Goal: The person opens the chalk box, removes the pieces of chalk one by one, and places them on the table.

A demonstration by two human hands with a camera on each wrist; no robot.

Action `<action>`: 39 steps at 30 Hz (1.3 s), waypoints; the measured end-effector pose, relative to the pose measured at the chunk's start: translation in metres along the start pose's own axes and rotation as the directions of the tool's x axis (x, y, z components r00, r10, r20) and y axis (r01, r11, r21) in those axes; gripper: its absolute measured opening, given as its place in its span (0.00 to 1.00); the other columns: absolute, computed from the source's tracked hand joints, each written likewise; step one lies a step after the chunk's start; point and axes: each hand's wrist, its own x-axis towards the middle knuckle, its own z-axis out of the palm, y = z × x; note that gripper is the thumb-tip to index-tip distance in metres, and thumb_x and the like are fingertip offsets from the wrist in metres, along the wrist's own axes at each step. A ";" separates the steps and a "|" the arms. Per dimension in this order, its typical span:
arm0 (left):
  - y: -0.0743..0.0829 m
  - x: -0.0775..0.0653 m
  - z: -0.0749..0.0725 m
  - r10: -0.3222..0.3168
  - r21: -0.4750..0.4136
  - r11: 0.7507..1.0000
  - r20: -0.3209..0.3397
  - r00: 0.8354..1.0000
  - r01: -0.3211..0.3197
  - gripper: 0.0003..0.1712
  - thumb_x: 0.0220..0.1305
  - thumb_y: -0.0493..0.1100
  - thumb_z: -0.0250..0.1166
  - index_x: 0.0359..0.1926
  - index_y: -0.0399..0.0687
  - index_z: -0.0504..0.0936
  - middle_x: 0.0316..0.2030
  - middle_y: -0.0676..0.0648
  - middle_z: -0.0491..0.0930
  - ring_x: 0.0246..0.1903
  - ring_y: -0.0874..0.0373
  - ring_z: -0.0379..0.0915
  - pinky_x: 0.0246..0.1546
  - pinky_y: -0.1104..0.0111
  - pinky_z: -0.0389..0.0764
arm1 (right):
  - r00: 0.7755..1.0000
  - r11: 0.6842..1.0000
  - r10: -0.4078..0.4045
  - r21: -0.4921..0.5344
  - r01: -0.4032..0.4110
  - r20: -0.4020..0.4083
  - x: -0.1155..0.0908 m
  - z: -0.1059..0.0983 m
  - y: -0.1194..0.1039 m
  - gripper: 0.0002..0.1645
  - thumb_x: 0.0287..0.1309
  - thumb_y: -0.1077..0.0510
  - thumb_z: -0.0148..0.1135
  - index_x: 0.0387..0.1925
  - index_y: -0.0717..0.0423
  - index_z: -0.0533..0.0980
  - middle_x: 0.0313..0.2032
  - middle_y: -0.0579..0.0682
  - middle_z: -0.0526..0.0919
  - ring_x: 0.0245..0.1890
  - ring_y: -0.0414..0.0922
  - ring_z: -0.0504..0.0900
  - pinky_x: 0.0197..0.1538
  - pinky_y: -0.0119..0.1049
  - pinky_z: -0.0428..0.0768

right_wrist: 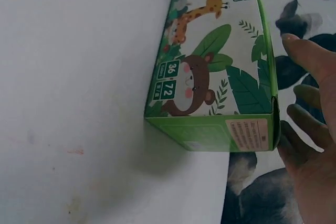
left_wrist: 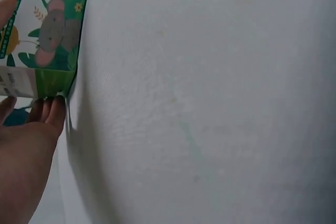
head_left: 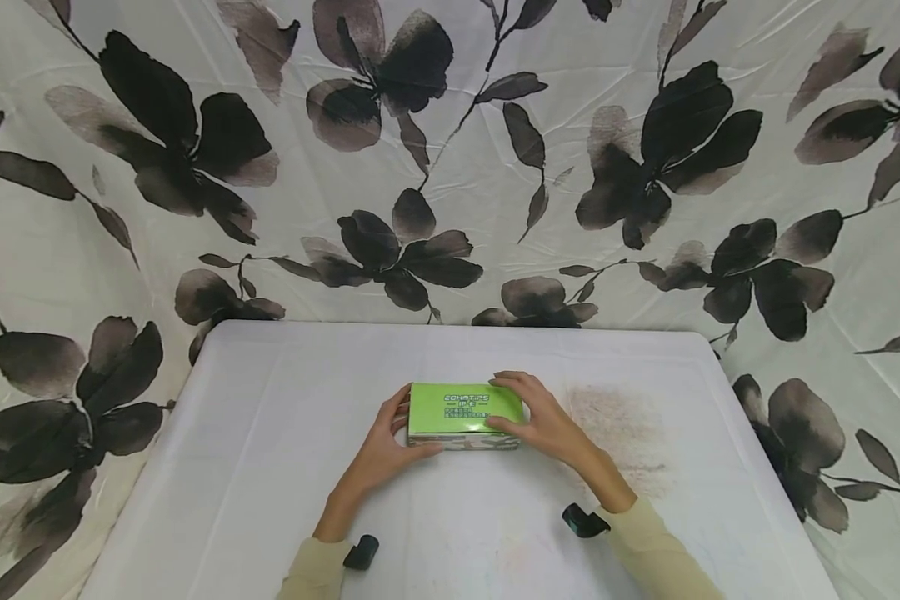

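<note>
A green cardboard box (head_left: 450, 408) lies on the white table, its printed front with cartoon animals towards the person. My left hand (head_left: 386, 442) holds its left end, thumb along the front and fingers around the side. The left wrist view shows those fingertips against the end of the box (left_wrist: 55, 35), low down. Over the right end of the lid is my right hand (head_left: 547, 421), thumb above the top and fingers towards the back edge. From the right wrist, the fingers of the right hand (right_wrist: 315, 103) reach the upper edge of the box (right_wrist: 210, 77); the thumb looks slightly apart.
The white table (head_left: 285, 375) carries a brownish stain (head_left: 618, 437) right of the box. A floral cloth (head_left: 450, 167) hangs behind the table. Dark wrist cameras sit at both sleeves.
</note>
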 end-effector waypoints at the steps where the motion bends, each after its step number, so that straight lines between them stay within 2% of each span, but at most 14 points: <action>1: -0.001 0.001 -0.001 0.002 -0.010 1.000 0.006 1.000 -0.002 0.68 0.48 0.48 0.85 0.81 0.50 0.50 0.73 0.44 0.59 0.70 0.49 0.58 0.73 0.59 0.64 | 1.000 1.000 0.004 0.000 -0.004 0.026 0.002 0.000 -0.001 0.37 0.59 0.50 0.76 0.66 0.58 0.74 0.66 0.59 0.73 0.70 0.56 0.69 0.70 0.59 0.69; 6: -0.006 0.007 -0.006 0.021 -0.049 0.999 0.031 0.999 -0.020 0.64 0.48 0.45 0.86 0.80 0.49 0.55 0.72 0.45 0.62 0.71 0.50 0.59 0.73 0.63 0.64 | 0.988 1.000 0.008 -0.016 -0.006 0.152 0.015 -0.001 -0.008 0.42 0.57 0.48 0.78 0.68 0.60 0.73 0.68 0.60 0.71 0.70 0.56 0.67 0.71 0.56 0.68; 12: -0.010 0.014 -0.010 0.037 -0.060 0.998 0.056 0.998 -0.033 0.59 0.47 0.48 0.86 0.76 0.52 0.61 0.69 0.48 0.67 0.70 0.52 0.62 0.72 0.68 0.65 | 0.970 0.989 -0.004 -0.140 0.039 0.245 0.025 -0.003 -0.014 0.40 0.56 0.46 0.79 0.66 0.58 0.76 0.64 0.55 0.77 0.65 0.53 0.73 0.68 0.51 0.72; 19: -0.010 0.015 -0.013 0.042 -0.084 0.996 0.064 0.997 -0.037 0.58 0.47 0.45 0.86 0.75 0.49 0.62 0.68 0.44 0.67 0.70 0.49 0.62 0.72 0.62 0.66 | 0.953 0.951 -0.047 -0.277 0.135 0.300 0.035 -0.007 -0.021 0.41 0.52 0.43 0.80 0.63 0.58 0.78 0.60 0.54 0.81 0.62 0.52 0.78 0.65 0.48 0.77; 24: -0.011 0.015 -0.013 0.028 -0.067 0.998 0.064 0.998 -0.023 0.58 0.46 0.47 0.86 0.75 0.51 0.63 0.67 0.46 0.68 0.69 0.52 0.62 0.71 0.67 0.67 | 0.933 0.914 -0.078 -0.348 0.207 0.352 0.044 -0.012 -0.025 0.38 0.51 0.41 0.80 0.59 0.58 0.82 0.55 0.53 0.84 0.55 0.49 0.83 0.57 0.45 0.83; 30: -0.010 0.015 -0.013 0.033 -0.065 0.997 0.067 0.997 -0.029 0.59 0.46 0.47 0.86 0.76 0.49 0.62 0.68 0.45 0.68 0.70 0.50 0.62 0.72 0.66 0.66 | 0.908 0.894 -0.122 -0.353 0.276 0.400 0.054 -0.015 -0.025 0.35 0.51 0.42 0.79 0.55 0.59 0.84 0.51 0.52 0.87 0.48 0.46 0.86 0.51 0.41 0.85; 36: -0.011 0.016 -0.013 0.032 -0.045 0.999 0.060 0.998 -0.029 0.59 0.47 0.49 0.86 0.76 0.50 0.63 0.68 0.45 0.68 0.70 0.50 0.62 0.71 0.66 0.66 | 0.889 0.872 -0.153 -0.364 0.327 0.432 0.059 -0.015 -0.022 0.35 0.51 0.42 0.78 0.54 0.61 0.85 0.51 0.56 0.88 0.49 0.49 0.87 0.54 0.43 0.86; 39: -0.010 0.016 -0.012 0.029 -0.042 0.999 0.059 0.998 -0.026 0.58 0.47 0.49 0.86 0.75 0.50 0.63 0.67 0.45 0.69 0.69 0.50 0.63 0.71 0.66 0.66 | 0.880 0.873 -0.158 -0.353 0.336 0.448 0.062 -0.016 -0.021 0.34 0.52 0.42 0.77 0.54 0.61 0.85 0.50 0.56 0.88 0.51 0.50 0.87 0.55 0.43 0.85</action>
